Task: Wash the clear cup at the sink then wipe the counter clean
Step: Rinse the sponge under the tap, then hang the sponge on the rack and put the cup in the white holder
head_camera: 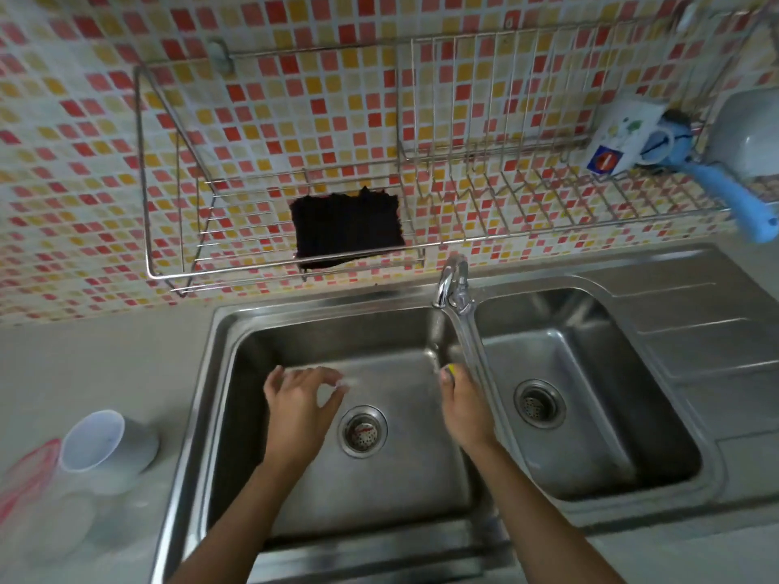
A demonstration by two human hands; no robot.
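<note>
My left hand (301,408) is over the left sink basin (236,373), its fingers and thumb curled in a ring round a faint, blurred clear cup (326,387) that barely shows. My right hand (463,408) is at the basin's right side, under the faucet (453,284), and grips a small yellow sponge (451,367) at its fingertips; most of the sponge is hidden. The drain strainer (361,432) lies between my two hands. I see no water running.
A white cup (105,444) and clear containers, one red-rimmed (29,469), stand on the left counter (84,364). A black cloth (347,227) lies on the wall rack (177,271). A mug (628,137) and a blue-handled brush (733,191) sit at the rack's right. There is a second basin (590,457) on the right.
</note>
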